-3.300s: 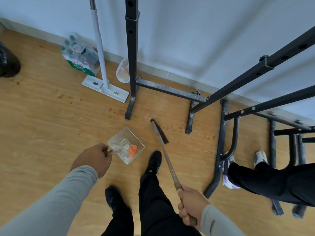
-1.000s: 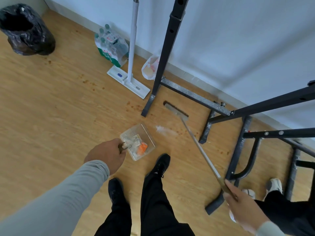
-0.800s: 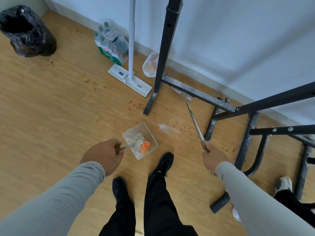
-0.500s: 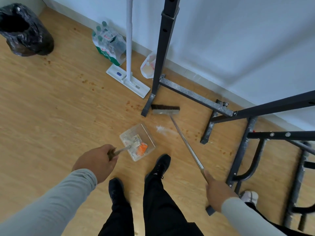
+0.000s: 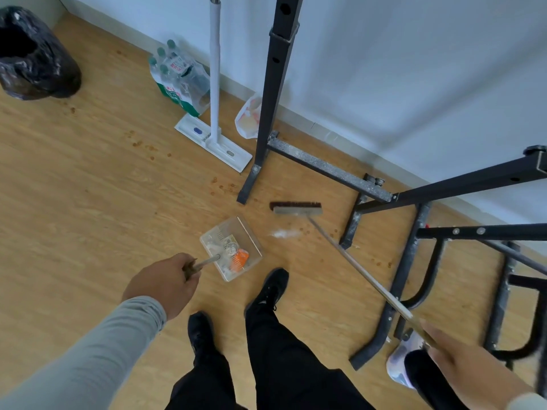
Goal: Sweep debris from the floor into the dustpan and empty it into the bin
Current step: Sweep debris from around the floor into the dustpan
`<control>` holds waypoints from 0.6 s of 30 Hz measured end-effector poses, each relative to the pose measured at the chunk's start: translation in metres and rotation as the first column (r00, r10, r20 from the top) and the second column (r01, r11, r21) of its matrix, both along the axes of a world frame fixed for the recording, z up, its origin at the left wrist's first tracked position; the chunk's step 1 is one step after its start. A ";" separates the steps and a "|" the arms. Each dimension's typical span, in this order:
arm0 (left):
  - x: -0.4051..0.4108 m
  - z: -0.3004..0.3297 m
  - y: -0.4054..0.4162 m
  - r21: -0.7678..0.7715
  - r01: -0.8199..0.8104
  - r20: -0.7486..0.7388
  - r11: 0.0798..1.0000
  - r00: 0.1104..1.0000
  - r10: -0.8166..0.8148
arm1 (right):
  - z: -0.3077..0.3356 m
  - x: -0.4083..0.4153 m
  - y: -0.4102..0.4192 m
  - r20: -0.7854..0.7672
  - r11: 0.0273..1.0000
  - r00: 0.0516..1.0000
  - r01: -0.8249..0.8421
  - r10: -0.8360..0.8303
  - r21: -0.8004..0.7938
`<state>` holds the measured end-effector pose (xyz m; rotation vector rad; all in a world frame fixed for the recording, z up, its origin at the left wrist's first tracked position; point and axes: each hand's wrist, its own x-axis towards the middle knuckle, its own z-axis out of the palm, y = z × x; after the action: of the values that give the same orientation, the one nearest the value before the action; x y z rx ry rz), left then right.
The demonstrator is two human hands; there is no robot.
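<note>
My left hand (image 5: 164, 284) grips the handle of a clear dustpan (image 5: 251, 241), which rests on the wooden floor in front of my feet and holds white scraps and an orange piece. My right hand (image 5: 470, 371), at the lower right and blurred, holds the long handle of a broom (image 5: 297, 209). The broom's dark-bristled head sits on the floor to the right of the dustpan, just beyond a small white patch of debris (image 5: 282, 233). Brown crumbs (image 5: 220, 187) are scattered across the floor. A bin lined with a black bag (image 5: 32, 54) stands at the far left corner.
A black metal rack frame (image 5: 325, 170) stands along the wall, its feet on the floor near the broom. A white flat mop (image 5: 214, 137), a pack of water bottles (image 5: 177, 75) and a plastic bag (image 5: 247, 119) sit by the wall. Another person's shoe (image 5: 399, 368) is at the lower right.
The broom head has swung from near the rack foot to the right, now beyond the white debris patch. My right hand has moved lower right. The dustpan has stayed in place.
</note>
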<state>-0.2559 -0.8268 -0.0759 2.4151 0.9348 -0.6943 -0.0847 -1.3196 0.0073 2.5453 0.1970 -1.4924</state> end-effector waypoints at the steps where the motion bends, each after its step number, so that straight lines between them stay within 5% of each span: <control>1: 0.001 0.000 0.000 -0.002 0.002 -0.003 1.000 1.000 -0.002 | -0.007 0.000 0.015 0.023 0.999 0.999 0.041 -0.042 0.030; 8: 0.006 -0.001 0.007 0.002 0.024 0.013 1.000 1.000 -0.024 | -0.076 -0.043 0.107 -0.059 0.996 0.994 0.093 -0.092 0.008; 11: 0.004 -0.002 0.006 -0.012 0.027 0.027 1.000 0.999 -0.027 | -0.066 -0.096 0.077 -0.053 0.994 0.999 -0.002 -0.004 -0.106; 18: -0.025 0.015 -0.001 -0.061 0.080 0.000 0.995 0.997 -0.080 | -0.007 -0.170 0.036 -0.043 0.981 0.989 0.135 -0.143 -0.139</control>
<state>-0.2814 -0.8277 -0.0610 2.4094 0.8094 -0.7434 -0.2547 -1.2834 0.0003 2.4579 -0.0752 -1.5650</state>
